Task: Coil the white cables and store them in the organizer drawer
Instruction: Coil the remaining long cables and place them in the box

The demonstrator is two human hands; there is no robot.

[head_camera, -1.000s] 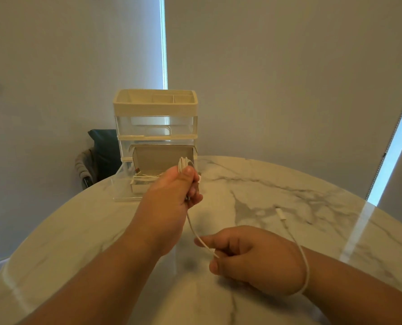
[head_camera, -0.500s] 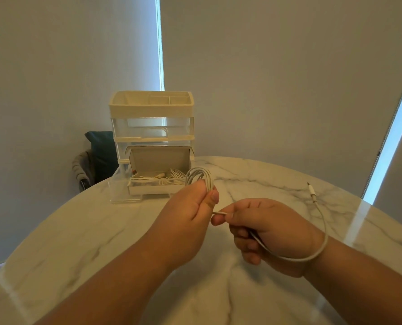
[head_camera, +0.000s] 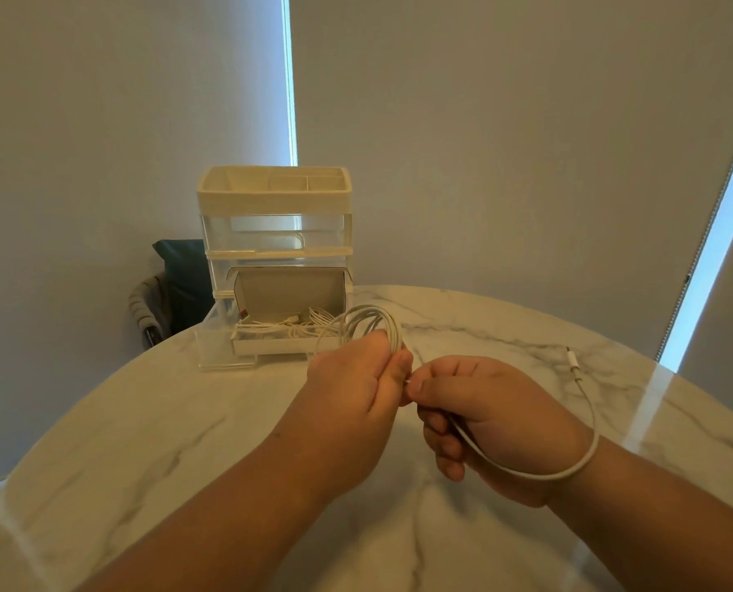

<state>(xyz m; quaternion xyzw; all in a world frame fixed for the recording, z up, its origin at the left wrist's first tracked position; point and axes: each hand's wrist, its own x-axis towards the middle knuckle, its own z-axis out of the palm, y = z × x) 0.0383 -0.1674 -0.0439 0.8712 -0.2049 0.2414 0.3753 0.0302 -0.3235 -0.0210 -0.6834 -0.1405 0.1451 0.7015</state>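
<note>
My left hand (head_camera: 356, 386) grips a coil of white cable (head_camera: 369, 322) with several loops standing above the fist. My right hand (head_camera: 480, 416) pinches the same cable right beside the left thumb. The loose tail (head_camera: 569, 467) curves under my right wrist and up to its connector end (head_camera: 573, 361), which lies on the table. The organizer (head_camera: 275, 249) stands at the table's far edge with its bottom drawer (head_camera: 266, 344) pulled out. More white cables (head_camera: 287, 326) lie in that drawer, just behind the coil.
The round marble table (head_camera: 185, 442) carries everything. A dark chair with a grey strap (head_camera: 172, 292) stands behind the organizer's left side. Blinds cover the windows at the back and right.
My right hand rose from low on the table to meet my left hand, laying another loop onto the coil. The loose tail shortened and its connector slid right.
</note>
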